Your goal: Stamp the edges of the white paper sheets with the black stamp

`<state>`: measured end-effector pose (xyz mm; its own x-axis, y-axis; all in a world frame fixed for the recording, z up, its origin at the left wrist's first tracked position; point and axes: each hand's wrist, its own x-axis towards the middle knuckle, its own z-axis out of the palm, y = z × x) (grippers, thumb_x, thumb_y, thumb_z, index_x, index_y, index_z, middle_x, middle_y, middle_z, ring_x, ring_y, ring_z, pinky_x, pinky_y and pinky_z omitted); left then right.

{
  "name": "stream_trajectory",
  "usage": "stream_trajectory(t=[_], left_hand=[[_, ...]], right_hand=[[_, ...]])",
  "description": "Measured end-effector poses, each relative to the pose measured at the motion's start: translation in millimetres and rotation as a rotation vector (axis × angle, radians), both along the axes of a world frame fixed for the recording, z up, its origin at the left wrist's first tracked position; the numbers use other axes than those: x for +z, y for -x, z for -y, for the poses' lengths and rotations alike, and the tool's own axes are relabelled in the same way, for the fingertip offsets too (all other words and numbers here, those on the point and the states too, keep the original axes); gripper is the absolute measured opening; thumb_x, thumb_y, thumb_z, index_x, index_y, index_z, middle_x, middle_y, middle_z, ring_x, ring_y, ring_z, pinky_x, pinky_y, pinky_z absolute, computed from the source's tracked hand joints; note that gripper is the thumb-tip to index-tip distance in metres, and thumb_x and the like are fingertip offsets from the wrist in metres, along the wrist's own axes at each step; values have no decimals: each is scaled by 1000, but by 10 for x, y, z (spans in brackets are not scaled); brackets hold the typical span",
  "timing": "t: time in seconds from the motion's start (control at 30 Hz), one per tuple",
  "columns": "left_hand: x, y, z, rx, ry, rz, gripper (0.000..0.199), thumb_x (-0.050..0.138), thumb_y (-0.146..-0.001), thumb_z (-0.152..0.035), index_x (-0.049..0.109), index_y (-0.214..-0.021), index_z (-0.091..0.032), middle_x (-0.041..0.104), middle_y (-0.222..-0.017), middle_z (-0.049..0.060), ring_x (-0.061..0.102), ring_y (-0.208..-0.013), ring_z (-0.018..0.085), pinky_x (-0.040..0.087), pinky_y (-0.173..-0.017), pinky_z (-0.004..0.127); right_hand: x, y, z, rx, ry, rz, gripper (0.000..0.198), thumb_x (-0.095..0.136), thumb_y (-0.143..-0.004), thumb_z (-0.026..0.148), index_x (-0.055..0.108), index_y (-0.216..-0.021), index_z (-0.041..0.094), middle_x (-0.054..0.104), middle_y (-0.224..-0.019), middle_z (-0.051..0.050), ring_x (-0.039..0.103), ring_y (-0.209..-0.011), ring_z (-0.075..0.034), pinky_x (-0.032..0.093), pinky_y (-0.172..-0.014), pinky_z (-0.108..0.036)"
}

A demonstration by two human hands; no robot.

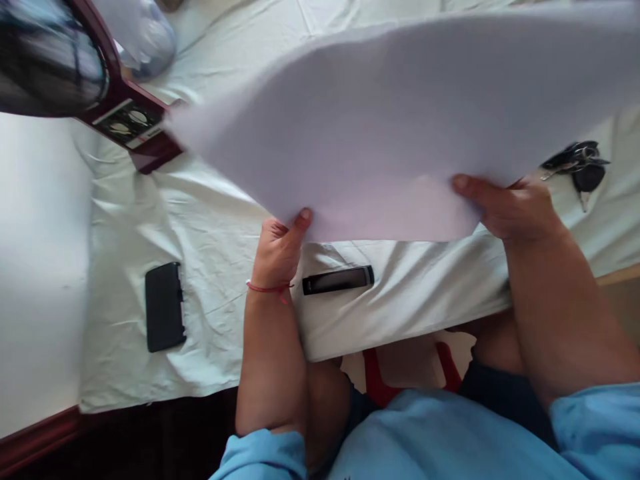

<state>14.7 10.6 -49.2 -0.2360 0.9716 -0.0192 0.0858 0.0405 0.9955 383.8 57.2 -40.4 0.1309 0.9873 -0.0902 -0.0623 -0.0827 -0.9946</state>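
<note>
A large white sheet of paper (380,127) is held up over the table, its far edge curved and blurred. At its near left corner, my left hand (281,247) grips it with the thumb on top and the fingers hidden underneath. My right hand (515,205) pinches the near right part in the same way, thumb lying on the paper. Whether it is one sheet or several, I cannot tell. Just below the paper's near edge, a small dark oblong device (339,280) lies on the cloth beside my left wrist.
A pale cloth (215,280) covers the table. On it lie a black phone-like case (165,307) at left and a bunch of keys (583,167) at right. A dark red appliance (145,127) with knobs and a plastic bag (150,40) stand at the upper left.
</note>
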Motion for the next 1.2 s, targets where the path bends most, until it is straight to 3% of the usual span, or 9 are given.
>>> stream_trajectory(t=[0.13, 0.23, 0.3, 0.37, 0.6, 0.73, 0.93, 1.07, 1.2], left_hand=[[61, -134, -11, -44, 60, 222, 70, 106, -80, -85, 85, -101, -21, 86, -98, 8, 86, -96, 28, 74, -85, 34], [139, -167, 6, -107, 125, 240, 70, 107, -79, -83, 80, -97, -21, 75, -84, 4, 70, -62, 18, 54, -48, 27], [192, -168, 29, -163, 205, 218, 69, 107, -79, -81, 77, -96, -21, 68, -77, 2, 60, -52, 15, 37, -37, 25], [236, -165, 52, -211, 269, 191, 68, 109, -77, -79, 75, -90, -22, 63, -72, 1, 54, -50, 12, 32, -37, 24], [331, -194, 68, -234, 291, 169, 54, 114, -72, -51, 71, -82, -19, 57, -70, -3, 42, -50, 6, 33, -42, 21], [376, -215, 70, -260, 288, 172, 55, 113, -70, -42, 64, -73, -20, 50, -63, -6, 41, -48, 5, 34, -42, 19], [409, -231, 75, -279, 277, 159, 59, 114, -69, -43, 60, -68, -21, 46, -59, -6, 40, -47, 5, 32, -41, 19], [403, -238, 78, -289, 274, 156, 61, 116, -69, -51, 62, -68, -21, 45, -59, -6, 38, -49, 6, 30, -41, 23], [373, -223, 90, -284, 303, 147, 65, 118, -66, -59, 65, -71, -22, 48, -62, -4, 41, -52, 8, 30, -42, 24]], right_hand=[[23, 90, -17, -14, -124, -99, 63, 118, -60, 48, 86, -110, 26, 90, -122, 1, 83, -136, -28, 63, -135, -51], [58, 104, -24, -38, -97, -98, 65, 118, -55, 50, 87, -107, 27, 91, -118, 1, 85, -134, -29, 65, -132, -52], [66, 104, -31, -46, -96, -90, 63, 118, -55, 51, 87, -104, 27, 91, -122, 1, 84, -135, -30, 66, -130, -53], [60, 98, -43, -43, -101, -99, 60, 118, -57, 51, 88, -102, 26, 91, -123, 1, 85, -132, -30, 68, -127, -52], [26, 53, -77, -78, -25, -148, 58, 121, -56, 42, 91, -102, 22, 92, -114, -2, 88, -106, -25, 75, -112, -49], [8, 49, -83, -70, -14, -134, 67, 123, -53, 48, 89, -106, 23, 91, -118, -3, 88, -114, -28, 74, -116, -53], [6, 39, -87, -54, -13, -156, 69, 124, -50, 50, 90, -104, 23, 92, -118, -2, 88, -110, -27, 75, -113, -50], [48, 10, -58, -7, 58, -137, 67, 123, -54, 46, 90, -108, 24, 92, -125, -4, 88, -120, -30, 75, -115, -48], [79, -16, -37, -55, 110, -95, 67, 122, -48, 39, 87, -103, 23, 92, -120, -4, 88, -117, -31, 76, -115, -51]])
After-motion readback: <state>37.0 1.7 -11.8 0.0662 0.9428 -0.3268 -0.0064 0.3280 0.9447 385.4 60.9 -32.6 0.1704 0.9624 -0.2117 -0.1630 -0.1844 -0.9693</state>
